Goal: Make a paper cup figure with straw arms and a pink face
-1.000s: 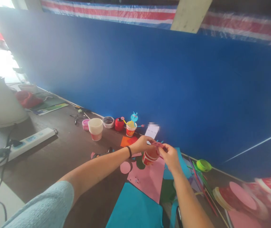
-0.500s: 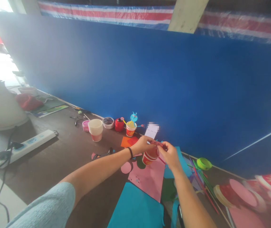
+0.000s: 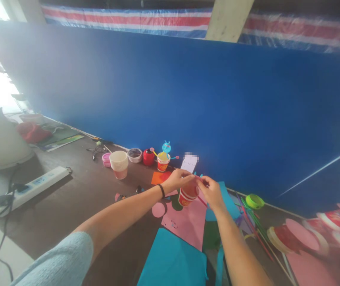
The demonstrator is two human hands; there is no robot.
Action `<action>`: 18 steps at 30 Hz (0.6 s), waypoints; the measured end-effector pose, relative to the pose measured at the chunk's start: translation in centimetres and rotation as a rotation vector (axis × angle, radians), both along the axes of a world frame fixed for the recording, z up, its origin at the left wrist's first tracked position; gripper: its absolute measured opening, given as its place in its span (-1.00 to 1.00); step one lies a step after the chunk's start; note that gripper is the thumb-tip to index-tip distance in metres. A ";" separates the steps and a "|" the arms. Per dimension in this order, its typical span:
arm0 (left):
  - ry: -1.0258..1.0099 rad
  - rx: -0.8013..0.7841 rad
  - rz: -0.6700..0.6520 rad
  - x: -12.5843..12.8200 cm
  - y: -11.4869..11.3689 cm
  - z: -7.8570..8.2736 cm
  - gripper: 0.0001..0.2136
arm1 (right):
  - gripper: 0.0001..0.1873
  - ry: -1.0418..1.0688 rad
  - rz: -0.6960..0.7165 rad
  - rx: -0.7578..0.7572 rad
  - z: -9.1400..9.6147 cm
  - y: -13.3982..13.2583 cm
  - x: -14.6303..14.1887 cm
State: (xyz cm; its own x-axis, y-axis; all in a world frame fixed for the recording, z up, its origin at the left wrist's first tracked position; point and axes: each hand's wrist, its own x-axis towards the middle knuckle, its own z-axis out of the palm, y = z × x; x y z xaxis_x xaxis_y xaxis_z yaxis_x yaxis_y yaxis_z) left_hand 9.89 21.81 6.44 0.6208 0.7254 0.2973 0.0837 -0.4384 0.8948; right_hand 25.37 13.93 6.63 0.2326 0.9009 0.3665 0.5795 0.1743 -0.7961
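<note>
My left hand (image 3: 178, 178) and my right hand (image 3: 210, 191) meet just above a red paper cup (image 3: 187, 196) that stands on a pink paper sheet (image 3: 185, 221). Both hands are closed in a pinch on a small pink piece (image 3: 198, 179) held between them over the cup's mouth. A thin red stick (image 3: 202, 201) slants down beside the cup under my right hand. A black band circles my left wrist.
Along the blue wall (image 3: 187, 103) stand a stack of white cups (image 3: 119, 163), small tubs (image 3: 135, 154), a red pot (image 3: 148, 157) and a decorated cup (image 3: 163, 159). Teal sheets (image 3: 172, 262), coloured sticks (image 3: 251, 222), green tape (image 3: 254, 201), a power strip (image 3: 29, 188).
Both hands stay pinched together over the red cup, shifting only slightly. The camera has tilted a little, so the table items sit slightly higher and further left.
</note>
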 end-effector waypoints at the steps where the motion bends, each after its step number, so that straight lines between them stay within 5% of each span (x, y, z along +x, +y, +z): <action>1: 0.001 -0.009 -0.004 -0.1 0.0 0.0 -0.57 | -0.60 -0.002 0.003 -0.001 -0.1 -0.1 0.0; 18: -0.020 -0.038 0.060 0.3 0.2 -0.5 -0.59 | -0.59 -0.092 -0.025 -0.020 -0.4 0.4 0.0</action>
